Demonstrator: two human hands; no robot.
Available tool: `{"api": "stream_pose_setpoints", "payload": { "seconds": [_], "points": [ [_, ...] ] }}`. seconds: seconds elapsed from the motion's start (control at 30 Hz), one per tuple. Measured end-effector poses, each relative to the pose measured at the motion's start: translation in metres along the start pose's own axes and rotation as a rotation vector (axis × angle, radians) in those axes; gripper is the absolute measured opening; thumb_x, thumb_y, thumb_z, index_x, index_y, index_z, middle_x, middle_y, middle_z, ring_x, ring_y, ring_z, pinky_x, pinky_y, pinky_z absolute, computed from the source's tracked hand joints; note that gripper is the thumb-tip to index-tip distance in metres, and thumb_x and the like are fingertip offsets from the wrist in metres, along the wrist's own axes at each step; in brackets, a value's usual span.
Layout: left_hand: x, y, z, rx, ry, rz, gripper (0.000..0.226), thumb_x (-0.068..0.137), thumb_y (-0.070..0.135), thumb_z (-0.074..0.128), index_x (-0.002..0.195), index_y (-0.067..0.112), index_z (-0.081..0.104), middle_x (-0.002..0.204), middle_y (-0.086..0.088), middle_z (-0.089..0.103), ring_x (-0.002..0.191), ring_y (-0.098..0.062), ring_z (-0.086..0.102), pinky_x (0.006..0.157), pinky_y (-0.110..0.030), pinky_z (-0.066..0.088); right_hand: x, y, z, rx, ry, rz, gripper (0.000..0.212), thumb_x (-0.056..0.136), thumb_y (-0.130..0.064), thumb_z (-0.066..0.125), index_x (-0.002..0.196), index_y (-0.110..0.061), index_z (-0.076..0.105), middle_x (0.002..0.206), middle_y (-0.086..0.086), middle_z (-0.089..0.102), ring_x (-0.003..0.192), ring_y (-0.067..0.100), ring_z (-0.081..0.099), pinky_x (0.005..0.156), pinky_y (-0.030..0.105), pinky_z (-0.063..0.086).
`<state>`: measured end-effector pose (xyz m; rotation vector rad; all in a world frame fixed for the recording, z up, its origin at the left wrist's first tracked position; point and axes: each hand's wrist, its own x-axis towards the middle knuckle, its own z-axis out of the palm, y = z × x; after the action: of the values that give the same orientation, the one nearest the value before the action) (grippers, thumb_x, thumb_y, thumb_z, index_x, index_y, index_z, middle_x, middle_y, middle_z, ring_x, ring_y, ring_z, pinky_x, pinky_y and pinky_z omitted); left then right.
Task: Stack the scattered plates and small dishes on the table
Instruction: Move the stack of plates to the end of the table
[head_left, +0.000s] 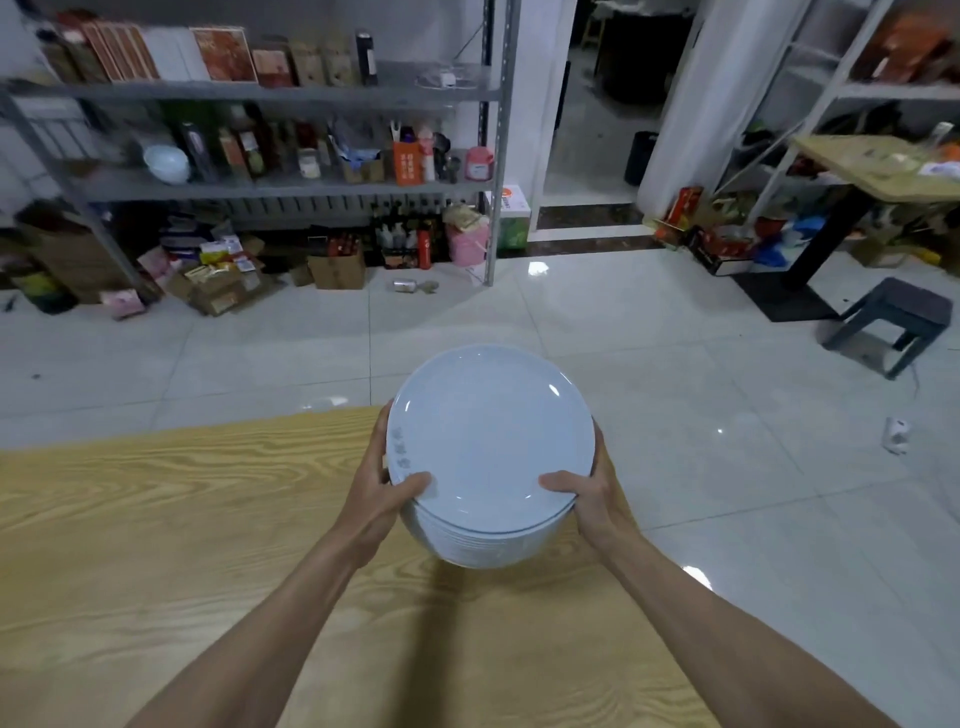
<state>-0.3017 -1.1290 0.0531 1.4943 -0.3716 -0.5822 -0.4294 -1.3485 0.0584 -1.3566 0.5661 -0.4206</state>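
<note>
A stack of several pale blue plates (491, 441) is held up above the far right corner of the wooden table (156, 545), casting a shadow on the wood below. My left hand (384, 483) grips the stack's left edge, thumb over the top plate's rim. My right hand (587, 491) grips the right edge the same way, thumb on the rim. The fingers of both hands are hidden under the stack. No other plates or dishes show on the table.
The table's far edge ends just behind the stack, with glossy white tiled floor beyond. Metal shelves (260, 93) full of boxes and bottles line the back wall. A grey stool (893, 317) and a second table (878, 161) stand at the right.
</note>
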Motion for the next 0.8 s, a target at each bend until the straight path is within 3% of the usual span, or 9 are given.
{"api": "stream_pose_setpoints", "payload": {
  "seconds": [0.17, 0.33, 0.47, 0.67, 0.8],
  "points": [
    [0.031, -0.017, 0.030, 0.019, 0.035, -0.007, 0.093, 0.062, 0.034, 0.080, 0.141, 0.055, 0.036, 0.138, 0.016, 0.055, 0.126, -0.017, 0.055, 0.099, -0.047, 0.050, 0.037, 0.014, -0.030, 0.002, -0.001, 0.045, 0.101, 0.038, -0.020, 0.078, 0.135, -0.023, 0.051, 0.125, 0.005, 0.066, 0.113, 0.027, 0.064, 0.080, 0.039, 0.057],
    [0.058, -0.031, 0.047, 0.033, 0.034, -0.011, 0.092, 0.064, 0.032, 0.079, 0.142, 0.053, 0.035, 0.141, 0.013, 0.053, 0.126, -0.016, 0.055, 0.096, -0.037, 0.052, 0.066, 0.028, -0.049, 0.040, -0.019, 0.077, 0.094, 0.048, -0.003, 0.072, 0.137, -0.024, 0.051, 0.124, 0.003, 0.067, 0.113, 0.026, 0.064, 0.080, 0.039, 0.056],
    [0.074, -0.046, 0.053, 0.036, 0.048, -0.026, 0.094, 0.063, 0.032, 0.079, 0.144, 0.051, 0.034, 0.141, 0.014, 0.052, 0.127, -0.016, 0.055, 0.098, -0.042, 0.051, 0.082, 0.040, -0.056, 0.058, -0.011, 0.094, 0.100, 0.041, -0.013, 0.077, 0.137, -0.022, 0.051, 0.125, 0.006, 0.066, 0.113, 0.027, 0.063, 0.079, 0.038, 0.056],
    [0.090, -0.065, 0.062, 0.060, 0.057, -0.048, 0.096, 0.062, 0.033, 0.078, 0.146, 0.048, 0.034, 0.140, 0.015, 0.053, 0.127, -0.016, 0.054, 0.102, -0.049, 0.048, 0.097, 0.058, -0.067, 0.061, -0.002, 0.098, 0.090, 0.049, -0.001, 0.071, 0.134, -0.024, 0.052, 0.124, 0.005, 0.066, 0.113, 0.028, 0.063, 0.081, 0.039, 0.057],
    [0.098, -0.071, 0.066, 0.070, 0.058, -0.052, 0.095, 0.064, 0.034, 0.078, 0.147, 0.046, 0.033, 0.141, 0.016, 0.051, 0.128, -0.016, 0.053, 0.103, -0.050, 0.047, 0.104, 0.062, -0.072, 0.060, 0.008, 0.096, 0.087, 0.049, 0.000, 0.070, 0.131, -0.024, 0.054, 0.121, 0.004, 0.067, 0.110, 0.024, 0.064, 0.076, 0.032, 0.056]
  ]
}}
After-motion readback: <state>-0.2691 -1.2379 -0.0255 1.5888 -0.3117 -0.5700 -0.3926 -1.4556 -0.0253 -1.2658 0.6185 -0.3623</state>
